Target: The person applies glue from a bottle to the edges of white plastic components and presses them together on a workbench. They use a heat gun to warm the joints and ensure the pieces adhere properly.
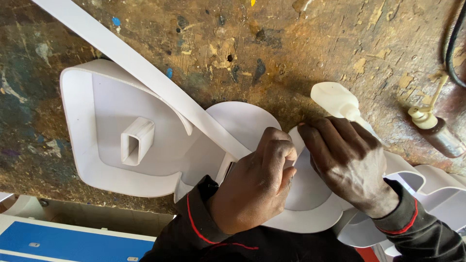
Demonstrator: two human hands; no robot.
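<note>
At wall seam on worn bench: left hand (257, 187) pinches white strip (145, 73) against white letter base (107, 140); right hand (352, 165) clutches glue bottle (337, 102), nozzle beside pinch. Keep strip upright, glue sparing.

The white plastic letter form (145, 145) looks smooth and matt; the squeeze bottle (337, 101) is translucent plastic; the counter (291, 43) is rough, paint-flecked, worn wood.

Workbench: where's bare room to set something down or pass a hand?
Free: the workbench top above the white letter shape, from the white strip across to the black cable. Also the bench's left edge. Crowded: around the left hand, right hand with its white squeeze bottle, and the brown bottle.
</note>
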